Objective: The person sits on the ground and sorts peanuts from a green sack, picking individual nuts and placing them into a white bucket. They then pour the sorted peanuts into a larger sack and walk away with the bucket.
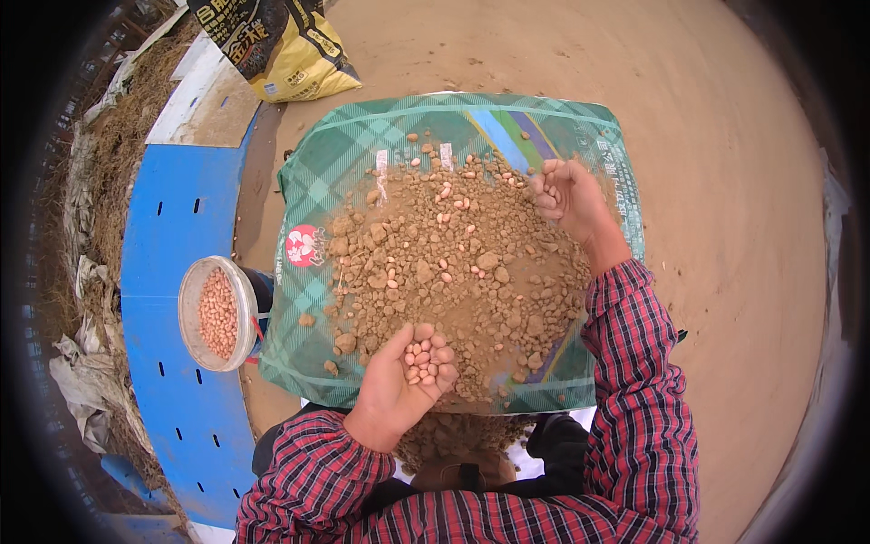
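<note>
Palm up, my left hand [388, 399] is cupped around several shelled peanuts [421, 363] above the near side of a heap of soil clods [372, 272]. More pinkish peanuts [444, 191] lie scattered among the clods. Over the heap's far right edge, my right hand [582, 204] has its fingers curled in toward the thumb; whatever may be inside them is too small to make out. The heap is spread on a green plaid woven sack [335, 150]. Left of the sack, a white-rimmed bucket [187, 313] contains many peanuts [217, 313].
A black and yellow bag [313, 68] stands at the far left. Blue panels with slots [177, 245] run along the left side, with dry straw [91, 199] beyond. More soil [453, 440] lies below the sack's near edge, by my legs. Brown ground [725, 218] extends to the right.
</note>
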A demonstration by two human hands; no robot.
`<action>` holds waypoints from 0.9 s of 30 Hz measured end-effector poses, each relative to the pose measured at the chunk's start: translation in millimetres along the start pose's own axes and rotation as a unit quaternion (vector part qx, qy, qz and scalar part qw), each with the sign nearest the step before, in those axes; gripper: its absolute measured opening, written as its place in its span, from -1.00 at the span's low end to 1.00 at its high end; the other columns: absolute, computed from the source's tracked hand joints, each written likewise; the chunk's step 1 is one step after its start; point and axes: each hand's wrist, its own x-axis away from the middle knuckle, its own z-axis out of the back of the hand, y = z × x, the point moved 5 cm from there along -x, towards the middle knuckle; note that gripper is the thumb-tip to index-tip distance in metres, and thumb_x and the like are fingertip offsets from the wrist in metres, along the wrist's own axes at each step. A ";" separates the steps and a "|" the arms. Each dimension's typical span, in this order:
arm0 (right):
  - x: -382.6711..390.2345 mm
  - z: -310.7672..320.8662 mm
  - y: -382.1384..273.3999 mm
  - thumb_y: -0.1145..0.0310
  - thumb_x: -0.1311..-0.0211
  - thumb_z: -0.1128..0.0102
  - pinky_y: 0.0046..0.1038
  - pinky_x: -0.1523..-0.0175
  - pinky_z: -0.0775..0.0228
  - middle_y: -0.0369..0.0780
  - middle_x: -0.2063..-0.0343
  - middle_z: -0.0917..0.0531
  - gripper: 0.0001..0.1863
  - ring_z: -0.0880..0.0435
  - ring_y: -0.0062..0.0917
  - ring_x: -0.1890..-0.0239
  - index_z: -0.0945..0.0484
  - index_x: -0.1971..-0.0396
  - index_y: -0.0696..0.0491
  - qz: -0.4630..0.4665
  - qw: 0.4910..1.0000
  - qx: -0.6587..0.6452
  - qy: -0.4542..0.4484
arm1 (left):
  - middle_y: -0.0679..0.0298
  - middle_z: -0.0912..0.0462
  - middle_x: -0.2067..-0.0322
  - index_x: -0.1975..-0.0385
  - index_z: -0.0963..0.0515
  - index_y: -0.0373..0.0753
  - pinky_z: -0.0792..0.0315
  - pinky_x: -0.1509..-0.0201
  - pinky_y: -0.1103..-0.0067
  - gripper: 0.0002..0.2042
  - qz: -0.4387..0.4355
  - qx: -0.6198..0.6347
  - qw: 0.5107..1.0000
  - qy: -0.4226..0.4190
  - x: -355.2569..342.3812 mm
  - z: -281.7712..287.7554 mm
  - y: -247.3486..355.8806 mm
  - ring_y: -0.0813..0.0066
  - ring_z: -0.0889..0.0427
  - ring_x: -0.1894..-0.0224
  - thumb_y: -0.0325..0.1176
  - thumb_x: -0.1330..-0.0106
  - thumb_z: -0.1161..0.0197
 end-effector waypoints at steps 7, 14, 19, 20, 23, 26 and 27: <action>31.1 -106.3 94.3 0.36 -0.41 0.21 -0.51 0.30 -0.47 -0.21 0.41 -0.54 -0.79 -0.52 -0.48 0.43 -0.42 0.29 0.11 -0.139 0.983 -0.106 0.056 | 0.16 -0.54 0.25 0.18 -0.48 -0.32 -0.56 0.14 0.45 -0.74 -0.082 0.055 0.995 -0.034 17.5 12.3 41.6 0.35 -0.55 0.22 -0.28 -0.49 0.10; 68.3 -248.4 195.8 0.35 -0.40 0.15 -0.33 -0.08 -0.49 -0.21 0.38 -0.46 -0.74 -0.50 -0.46 0.28 -0.42 0.13 0.23 -0.296 0.951 -0.092 0.014 | 0.20 -0.54 0.32 0.23 -0.46 -0.30 -0.55 0.17 0.45 -0.76 -0.284 0.152 0.947 0.006 67.5 55.0 151.7 0.36 -0.57 0.27 -0.33 -0.44 0.15; 57.3 -385.8 202.2 0.30 -0.42 0.28 -0.36 -0.24 -0.39 -0.07 0.18 -0.42 -0.57 -0.48 -0.34 0.06 -0.28 -0.05 0.38 -0.265 0.947 -0.144 -0.113 | 0.18 -0.56 0.27 0.17 -0.46 -0.32 -0.56 0.17 0.44 -0.71 -0.447 0.207 0.865 0.098 127.0 94.6 248.6 0.33 -0.59 0.28 -0.29 -0.44 0.21; 54.7 -415.4 205.3 0.25 -0.42 0.27 -0.36 -0.27 -0.31 -0.06 0.06 -0.39 -0.52 -0.45 -0.33 -0.02 -0.25 -0.12 0.35 -0.245 0.950 -0.138 -0.134 | 0.12 -0.55 0.18 0.08 -0.44 -0.33 -0.53 0.06 0.39 -0.67 -0.477 0.166 0.860 0.079 141.4 99.0 267.0 0.27 -0.59 0.18 -0.26 -0.45 0.22; 49.5 -456.4 203.8 0.11 -0.42 0.23 -0.33 -0.34 -0.11 -0.04 -0.23 -0.30 -0.40 -0.36 -0.29 -0.20 -0.18 -0.26 0.25 -0.162 0.955 -0.116 -0.222 | -0.04 -0.34 -0.18 -0.24 -0.23 -0.36 -0.31 -0.28 0.22 -0.52 -0.559 -0.013 0.778 0.285 177.3 122.9 307.3 0.10 -0.38 -0.24 -0.17 -0.47 0.27; 58.6 -423.5 206.0 0.02 -0.38 0.13 -0.29 -0.37 -0.05 -0.06 -0.29 -0.25 -0.36 -0.29 -0.26 -0.28 -0.22 -0.28 0.17 -0.106 0.952 0.076 -0.276 | -0.01 -0.01 -0.38 -0.38 0.01 -0.33 -0.08 -0.41 0.21 -0.43 -0.551 -0.062 0.819 0.144 171.4 127.4 311.3 0.06 -0.07 -0.41 -0.12 -0.46 0.25; 62.7 -388.4 207.7 0.00 -0.36 0.09 -0.28 -0.37 -0.07 -0.05 -0.28 -0.27 -0.36 -0.28 -0.25 -0.29 -0.23 -0.27 0.15 -0.121 0.943 0.203 -0.233 | -0.01 0.02 -0.40 -0.39 0.02 -0.33 -0.07 -0.42 0.22 -0.42 -0.541 -0.074 0.818 0.181 167.9 131.6 307.0 0.06 -0.05 -0.41 -0.13 -0.46 0.25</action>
